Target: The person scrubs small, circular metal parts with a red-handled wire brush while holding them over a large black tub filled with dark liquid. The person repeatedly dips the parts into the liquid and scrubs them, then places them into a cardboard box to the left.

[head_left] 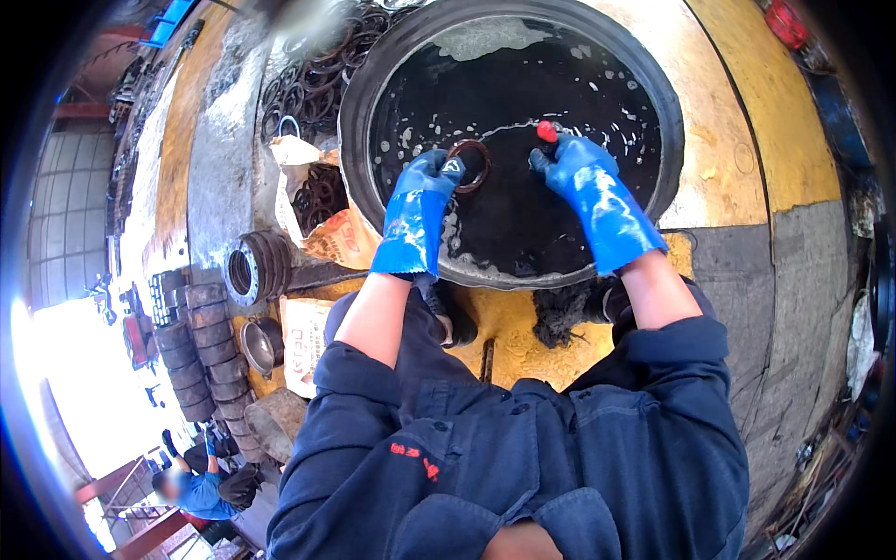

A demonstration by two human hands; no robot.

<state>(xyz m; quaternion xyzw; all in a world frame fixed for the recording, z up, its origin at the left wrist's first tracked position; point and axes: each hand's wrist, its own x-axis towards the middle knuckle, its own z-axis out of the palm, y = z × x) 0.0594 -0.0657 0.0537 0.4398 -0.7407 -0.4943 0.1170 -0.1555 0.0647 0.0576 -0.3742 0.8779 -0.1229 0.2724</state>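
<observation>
A wide round black tub (668,121) of dark liquid with patches of foam stands in front of me. Over its left half, my left hand (422,191), in a blue rubber glove, is closed on the edge of a reddish-brown ring (486,164). My right hand (586,177), gloved the same way, is closed over the tub's right half. From its fist sticks the red end of a handle (547,132). What kind of tool this is stays hidden by the fingers. Ring and red handle are apart.
Left of the tub, an open sack (341,238) holds more dark rings, and a heap of rings (322,79) lies behind it. Stacked flanged rings (257,269), a metal bowl (262,345) and dark cylinder stacks (219,341) stand nearer. Another person (210,490) is at far lower left.
</observation>
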